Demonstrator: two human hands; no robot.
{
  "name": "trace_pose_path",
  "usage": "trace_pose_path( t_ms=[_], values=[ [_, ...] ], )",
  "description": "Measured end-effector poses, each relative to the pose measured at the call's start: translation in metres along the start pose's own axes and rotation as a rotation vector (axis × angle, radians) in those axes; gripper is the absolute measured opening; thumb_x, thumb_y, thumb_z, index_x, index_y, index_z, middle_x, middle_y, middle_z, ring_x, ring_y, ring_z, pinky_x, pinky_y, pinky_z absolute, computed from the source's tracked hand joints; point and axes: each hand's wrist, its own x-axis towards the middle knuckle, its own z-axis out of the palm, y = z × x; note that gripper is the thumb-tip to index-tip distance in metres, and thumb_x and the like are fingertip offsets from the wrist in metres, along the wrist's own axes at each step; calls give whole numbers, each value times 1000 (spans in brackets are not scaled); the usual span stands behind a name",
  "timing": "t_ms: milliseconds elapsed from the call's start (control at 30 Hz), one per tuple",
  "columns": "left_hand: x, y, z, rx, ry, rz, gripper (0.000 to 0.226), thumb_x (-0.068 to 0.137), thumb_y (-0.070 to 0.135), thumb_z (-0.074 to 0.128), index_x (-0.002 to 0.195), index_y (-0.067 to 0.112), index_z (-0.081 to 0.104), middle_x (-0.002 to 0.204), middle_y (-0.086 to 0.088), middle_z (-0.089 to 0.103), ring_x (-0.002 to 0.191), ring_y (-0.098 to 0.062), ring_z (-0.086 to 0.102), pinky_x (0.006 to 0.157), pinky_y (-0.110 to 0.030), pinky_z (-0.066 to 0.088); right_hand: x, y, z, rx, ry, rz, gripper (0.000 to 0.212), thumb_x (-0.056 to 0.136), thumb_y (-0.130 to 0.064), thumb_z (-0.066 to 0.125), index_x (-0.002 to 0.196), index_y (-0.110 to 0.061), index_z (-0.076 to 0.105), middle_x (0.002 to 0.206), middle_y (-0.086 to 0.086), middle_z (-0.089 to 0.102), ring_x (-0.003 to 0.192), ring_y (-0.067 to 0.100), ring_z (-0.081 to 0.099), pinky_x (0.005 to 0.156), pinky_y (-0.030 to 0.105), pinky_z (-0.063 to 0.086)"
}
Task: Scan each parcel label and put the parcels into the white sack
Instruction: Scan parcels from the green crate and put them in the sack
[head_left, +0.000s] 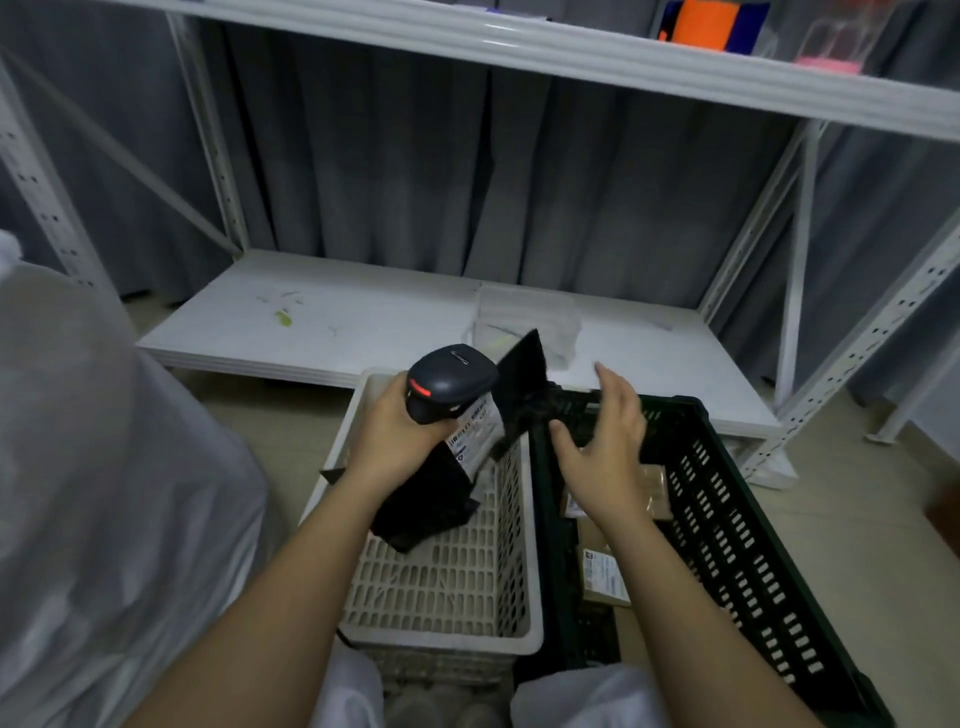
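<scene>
The view looked down from head height over two bare forearms. The left hand (397, 441) gripped a dark handheld scanner (449, 382), fingers wrapped round its handle, a red light glowing on its near face. The same hand seemed also to hold a black parcel (441, 499) against the handle, though the exact grip on it was hidden. The parcel's white label (475, 434) showed just below the scanner head, and one black end stuck up on the far side. All this hung above a white slotted basket (457, 582) on the floor.

The right hand (605, 441) was released, fingers spread and holding nothing, hovering just right of the parcel's raised end and above a dark green crate (737, 530). The crate stood touching the basket's right side. Inside it lay brown cardboard parcels (605, 571) with white labels, partly covered by the right forearm.

The white sack (93, 493) bulked large at the near left, blurred, well apart from the parcel. Beyond the baskets stood a white metal shelving rack (363, 317), its low shelf bearing a clear plastic bag (530, 317), with grey curtains (415, 171) behind.
</scene>
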Motion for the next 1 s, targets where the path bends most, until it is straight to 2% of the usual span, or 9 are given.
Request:
trace_pose_path(
  t_ms=[200, 367, 467, 500, 567, 600, 667, 833, 1000],
  values=[
    [-6, -5, -2, 176, -218, 90, 63, 70, 3, 81, 125, 23, 55, 108, 14, 63, 109, -12, 59, 96, -29, 45, 5, -1, 15, -293, -289, -119, 77, 95, -22, 55, 148, -51, 8, 160, -7, -17, 144, 16, -16, 118, 51, 2],
    [-7, -13, -8, 204, -310, 103, 64, 69, -1, 81, 119, 29, 55, 116, 6, 65, 113, -10, 60, 100, -25, 45, 13, 2, 15, -415, -399, -211, 56, 90, -36, 64, 139, -47, 41, 161, -1, -12, 145, 24, -18, 117, 49, -6],
    [-7, -14, -13, 221, -284, 82, 62, 71, -3, 79, 116, 32, 53, 109, 11, 64, 110, -10, 59, 91, -14, 42, 17, 5, 16, -436, -532, -216, 30, 88, -48, 63, 116, -38, 67, 156, -5, 25, 146, 25, 5, 118, 47, 2],
    [-6, -16, -15, 233, -268, 79, 61, 71, -2, 79, 117, 30, 54, 108, 10, 64, 109, -11, 59, 89, -15, 42, 16, 5, 16, -378, -581, -179, 27, 89, -46, 62, 112, -34, 70, 143, -6, 45, 141, 24, 25, 116, 45, 17],
    [-5, -20, -18, 247, -208, 66, 59, 72, 3, 79, 122, 25, 56, 109, 8, 65, 108, -12, 60, 91, -22, 43, 14, 4, 14, -170, -656, -19, 21, 93, -38, 61, 107, -28, 73, 112, -7, 66, 110, 18, 57, 90, 33, 46],
    [-4, -21, -19, 245, -155, 61, 59, 72, 6, 80, 123, 23, 57, 110, 6, 66, 108, -13, 60, 93, -26, 44, 13, 5, 13, -121, -667, 44, 20, 94, -35, 60, 106, -27, 73, 102, -7, 69, 98, 15, 61, 74, 26, 47],
    [-3, -23, -19, 235, -28, 47, 57, 72, 10, 80, 123, 24, 58, 111, 3, 67, 107, -17, 61, 96, -33, 47, 13, 7, 12, -114, -608, 102, 20, 96, -30, 58, 108, -25, 73, 98, -5, 69, 91, 15, 61, 63, 23, 43],
    [-2, -26, -14, 136, 68, -9, 46, 72, 8, 80, 107, 27, 58, 102, 3, 67, 100, -19, 63, 91, -36, 50, 16, 20, 12, -128, -420, 154, 24, 97, -28, 56, 117, -24, 70, 110, 1, 71, 100, 20, 62, 74, 30, 50],
    [-8, -25, -2, 65, -106, -74, 45, 76, 1, 77, 113, 18, 56, 90, 10, 64, 81, -2, 60, 73, -18, 46, 17, 29, 12, -174, -370, 171, 24, 96, -26, 57, 115, -22, 71, 113, 2, 71, 104, 23, 62, 80, 32, 50]
  ],
)
